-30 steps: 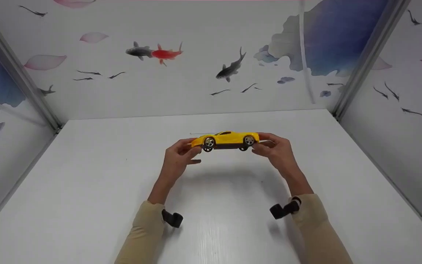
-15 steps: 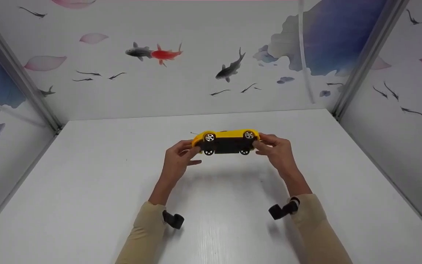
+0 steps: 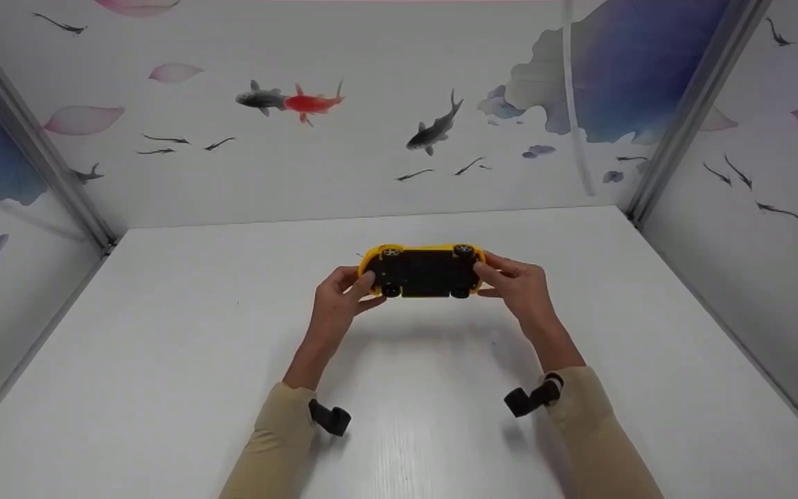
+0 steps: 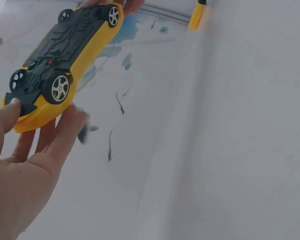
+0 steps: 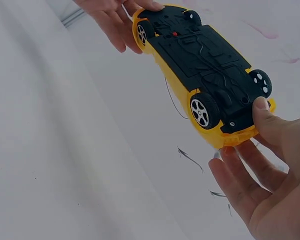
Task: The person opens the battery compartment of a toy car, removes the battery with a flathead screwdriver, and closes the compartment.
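Observation:
A yellow toy car (image 3: 427, 272) is held up over the white table between both hands, its black underside turned toward the head camera. My left hand (image 3: 335, 299) grips its left end, thumb on the underside and fingers behind the body. At the other end, my right hand (image 3: 524, 287) pinches the car in the same way. In the left wrist view, a small red switch (image 4: 50, 62) shows on the underside, among moulded lines and screws. A thin dark wire (image 5: 174, 102) curves out beside the body in the right wrist view. The roof is hidden.
The white table (image 3: 163, 360) runs back to a white wall (image 3: 364, 173) printed with fish and petals. Metal posts (image 3: 697, 111) stand at the corners. Each sleeve carries a black wrist camera (image 3: 331, 417). A yellow strip with a black top (image 4: 197, 16) shows in the left wrist view.
Both hands have rolled the toy car from a side view, with its yellow body showing, until its black underside faces the head camera. The hands stay at nearly the same place.

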A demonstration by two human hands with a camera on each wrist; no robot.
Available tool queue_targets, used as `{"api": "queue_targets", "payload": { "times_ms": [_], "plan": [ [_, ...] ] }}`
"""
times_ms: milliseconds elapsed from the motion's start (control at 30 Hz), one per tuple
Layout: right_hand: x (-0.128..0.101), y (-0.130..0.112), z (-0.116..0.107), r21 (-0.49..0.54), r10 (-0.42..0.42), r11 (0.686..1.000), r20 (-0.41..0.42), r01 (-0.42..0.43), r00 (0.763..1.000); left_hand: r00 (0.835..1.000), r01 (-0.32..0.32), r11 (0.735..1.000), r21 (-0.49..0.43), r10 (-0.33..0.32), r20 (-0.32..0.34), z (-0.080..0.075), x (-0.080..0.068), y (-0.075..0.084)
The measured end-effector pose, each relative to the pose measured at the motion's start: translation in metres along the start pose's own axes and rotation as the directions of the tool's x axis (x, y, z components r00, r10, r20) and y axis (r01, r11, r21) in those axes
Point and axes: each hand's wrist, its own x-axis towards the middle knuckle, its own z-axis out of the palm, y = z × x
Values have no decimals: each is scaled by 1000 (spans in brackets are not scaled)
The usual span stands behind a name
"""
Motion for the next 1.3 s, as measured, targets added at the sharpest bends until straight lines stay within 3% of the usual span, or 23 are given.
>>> {"api": "queue_targets", "payload": {
  "times_ms": [267,633,967,1300],
  "plan": [
    [1,0,-1,12,17,1000,-16,-17,1000,999,-27,1000,-12,27,27,1,0,-5],
    [-1,1,0,21,48,999,-34,-48,998,1000,14,1000,-8,-14,14,3,-2,-9],
    [4,-4,3,17,81,997,-14,-81,997,997,63,997,-36,-64,-49,2,1,-7],
    [13,-11,6,-11,100,995,5,-100,995,996,56,998,-33,-58,-61,-1,2,-7]
  ]
}}
